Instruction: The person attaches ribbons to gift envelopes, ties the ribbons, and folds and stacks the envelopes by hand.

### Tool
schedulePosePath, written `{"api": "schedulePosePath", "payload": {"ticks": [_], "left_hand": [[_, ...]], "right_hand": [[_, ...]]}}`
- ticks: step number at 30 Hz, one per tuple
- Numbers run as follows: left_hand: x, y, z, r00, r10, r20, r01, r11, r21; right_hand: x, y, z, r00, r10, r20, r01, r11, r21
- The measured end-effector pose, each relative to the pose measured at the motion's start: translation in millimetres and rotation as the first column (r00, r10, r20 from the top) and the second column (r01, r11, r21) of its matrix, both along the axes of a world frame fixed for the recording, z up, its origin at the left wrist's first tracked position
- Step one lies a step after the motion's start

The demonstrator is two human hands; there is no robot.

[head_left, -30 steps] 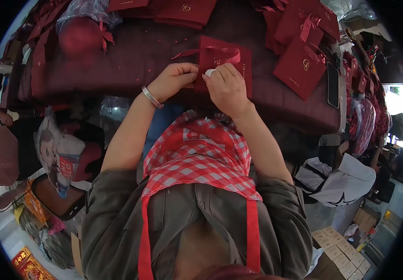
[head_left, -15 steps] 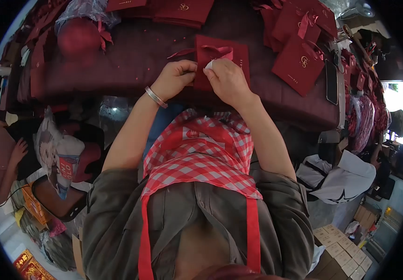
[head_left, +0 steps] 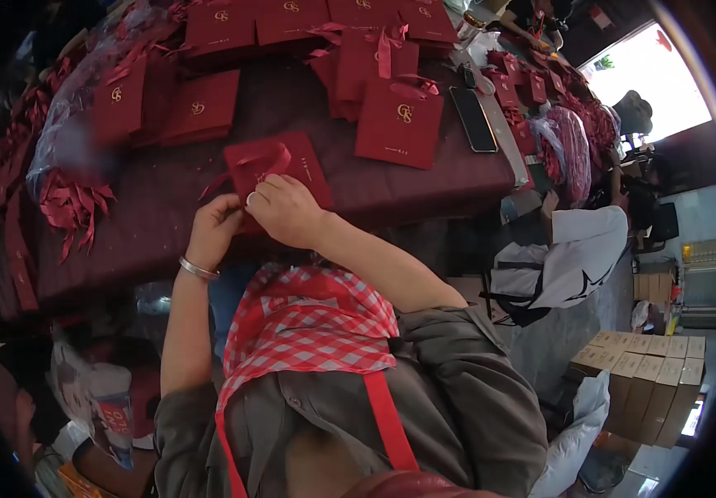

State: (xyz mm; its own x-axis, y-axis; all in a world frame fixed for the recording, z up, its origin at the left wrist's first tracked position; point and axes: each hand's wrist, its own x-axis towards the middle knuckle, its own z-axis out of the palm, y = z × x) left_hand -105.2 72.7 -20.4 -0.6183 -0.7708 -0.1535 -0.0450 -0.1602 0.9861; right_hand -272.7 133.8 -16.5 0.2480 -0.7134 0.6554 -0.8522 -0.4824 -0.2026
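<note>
A red bag (head_left: 306,163) with a ribbon (head_left: 268,158) lies near the front edge of the dark red table cover (head_left: 358,192). Over its lower left part is my right hand (head_left: 285,209), fingers curled, with a white band on one finger; what its fingertips pinch is hidden. Beside the bag's left edge my left hand (head_left: 214,228) is closed, thumb against fingers, and too little shows to tell what is in it. A silver bracelet (head_left: 198,268) circles my left wrist.
More red bags (head_left: 399,124) lie along the back. A phone (head_left: 474,119) rests at the table's right. Ribbon bundles (head_left: 71,203) hang at the left. A person in a white top (head_left: 578,257) is at the right, near stacked boxes (head_left: 648,373).
The view has swung to the right, so the table and bags appear shifted and tilted. Both hands stay close together at the same bag, still closed.
</note>
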Motion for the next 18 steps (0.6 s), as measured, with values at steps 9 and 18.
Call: {"api": "schedulePosePath", "payload": {"ticks": [9,18], "left_hand": [[-3.0,-4.0,13.2,0.941,0.098,0.323,0.181,0.661,-0.728],[13.2,-15.7,31.6,0.839,0.243,0.486,0.350,0.443,-0.826]], "right_hand": [[-1.0,0.0,3.2,0.958,0.045,0.282,-0.060,0.997,0.046],[-1.7,-5.0,-1.9,0.979,-0.076,0.187,0.049,0.988,0.146]]}}
